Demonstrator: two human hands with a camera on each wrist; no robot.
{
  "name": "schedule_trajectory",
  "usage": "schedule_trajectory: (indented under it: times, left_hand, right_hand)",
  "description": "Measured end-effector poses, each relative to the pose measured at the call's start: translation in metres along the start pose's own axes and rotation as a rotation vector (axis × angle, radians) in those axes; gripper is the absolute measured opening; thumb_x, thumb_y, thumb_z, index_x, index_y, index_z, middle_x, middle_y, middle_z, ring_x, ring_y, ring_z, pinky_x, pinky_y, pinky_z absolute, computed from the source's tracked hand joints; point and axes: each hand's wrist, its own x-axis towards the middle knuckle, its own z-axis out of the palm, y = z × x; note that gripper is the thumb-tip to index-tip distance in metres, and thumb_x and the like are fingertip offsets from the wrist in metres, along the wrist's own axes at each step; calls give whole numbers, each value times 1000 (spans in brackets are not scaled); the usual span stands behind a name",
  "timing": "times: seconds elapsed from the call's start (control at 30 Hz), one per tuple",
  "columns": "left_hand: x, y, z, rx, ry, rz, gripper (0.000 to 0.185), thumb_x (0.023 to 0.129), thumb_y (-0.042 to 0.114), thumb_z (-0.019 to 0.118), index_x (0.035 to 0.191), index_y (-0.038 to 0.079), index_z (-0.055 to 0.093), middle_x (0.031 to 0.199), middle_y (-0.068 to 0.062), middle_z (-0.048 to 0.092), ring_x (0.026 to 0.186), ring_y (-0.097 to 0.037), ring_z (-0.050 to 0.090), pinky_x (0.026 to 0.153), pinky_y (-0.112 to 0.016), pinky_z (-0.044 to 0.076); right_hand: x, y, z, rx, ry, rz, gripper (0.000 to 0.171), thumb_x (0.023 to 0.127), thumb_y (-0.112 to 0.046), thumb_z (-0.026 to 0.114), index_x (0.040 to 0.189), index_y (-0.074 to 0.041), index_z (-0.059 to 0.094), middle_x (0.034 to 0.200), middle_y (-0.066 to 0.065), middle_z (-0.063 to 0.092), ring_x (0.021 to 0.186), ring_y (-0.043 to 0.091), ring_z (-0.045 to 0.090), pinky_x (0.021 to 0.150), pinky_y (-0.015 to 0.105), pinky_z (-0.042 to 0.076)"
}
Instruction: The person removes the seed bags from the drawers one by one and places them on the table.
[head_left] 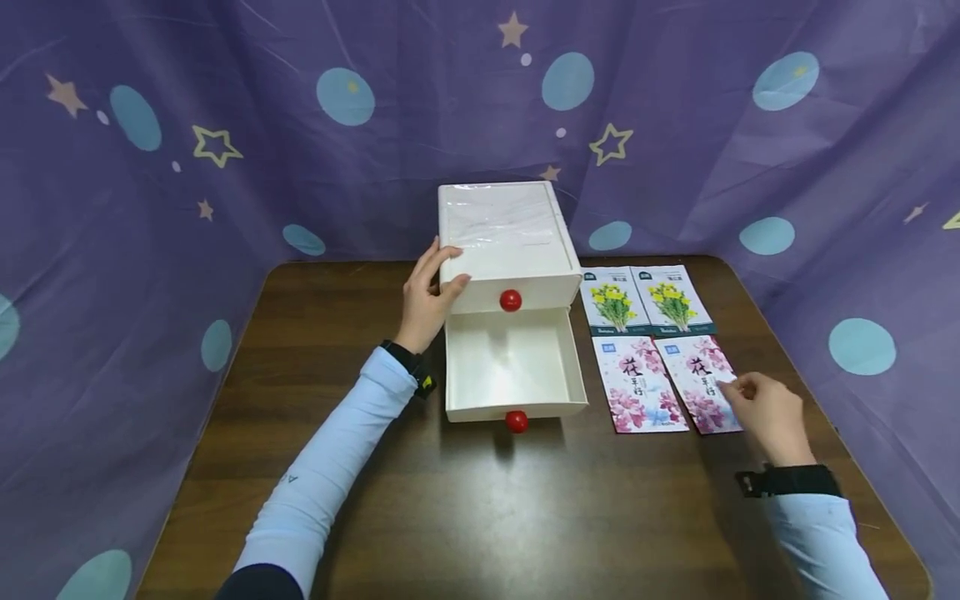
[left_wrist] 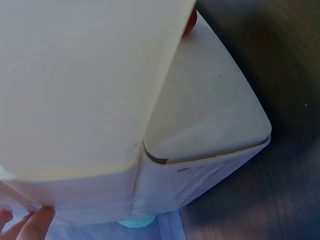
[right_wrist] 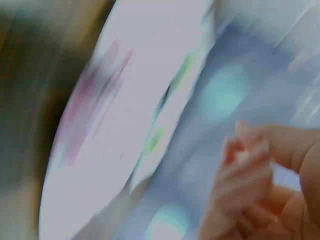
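Looking down from the head camera, the left hand [head_left: 427,296] holds the top left corner of the white drawer box [head_left: 506,242], thumb on the front edge and fingers up the side. Its lower drawer [head_left: 513,367] stands pulled out; two red knobs show. At three o'clock of the box lie four flat packets on the table [head_left: 525,517]: two yellow-flower, two pink-flower. The right hand [head_left: 765,412], fingers loosely curled, touches the right-hand pink packet [head_left: 701,382] at its right edge; whether it pinches it I cannot tell. The packet looks thin, light, bendable; a free edge seems best.

The left wrist view shows the box side and fingertips [left_wrist: 37,220] pressing it.

The right wrist view is blurred: curled fingers [right_wrist: 250,165] near a packet.
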Motion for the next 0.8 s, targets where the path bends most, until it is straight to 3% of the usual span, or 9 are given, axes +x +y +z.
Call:
schedule_trajectory:
  times: [0.1,0.2,0.33,0.43,0.5,0.63,0.8]
  left_hand:
    - [0,-1,-1,-4,11,12,46,84,42,66,123,17,58,148,-6,30,130,-23,35,74,-39,50]
    - [1,-1,-1,-6,5,6,47,84,43,65,123,18,58,148,-5,30,131,-21,35,76,-37,50]
    - [0,-2,0,-6,-1,-11,48,83,51,61,122,23,58,148,0,30,131,-13,34,79,-34,50]
    - [0,-1,1,-3,-5,-17,49,83,55,59,122,25,58,148,3,30,131,-10,33,80,-34,50]
    - [-1,-1,1,-3,-9,-16,49,84,54,59,122,25,58,148,3,30,131,-11,32,81,-36,49]
    - [0,0,0,-1,-6,-12,49,84,54,59,122,24,58,148,4,30,131,-10,32,81,-36,50]
    - [-3,20,-4,-4,-18,8,43,89,40,60,123,14,57,148,-9,31,132,-16,33,80,-39,49]
  right_hand:
    - [-25,-57,17,159,-76,-249,20,87,-22,65,80,-4,63,61,3,56,52,13,48,48,28,37]
    - [-52,-107,44,385,-300,-328,20,88,-28,65,85,-8,65,65,1,60,54,9,55,48,26,45]
    - [-73,-148,81,689,-559,-237,35,89,-31,63,103,1,62,81,15,67,68,26,65,58,37,54]
    - [-76,-167,99,890,-667,-140,44,92,-27,59,114,10,54,94,27,65,81,40,64,68,49,52]
    - [-76,-176,105,993,-720,-82,48,94,-28,55,118,13,51,102,31,62,88,42,63,73,52,50]
    - [-74,-188,109,1113,-774,-32,52,95,-32,52,118,14,50,107,32,60,92,36,64,78,45,51]
    - [-62,-199,105,1177,-700,-26,50,94,-31,54,115,15,52,106,32,60,89,32,65,79,44,51]
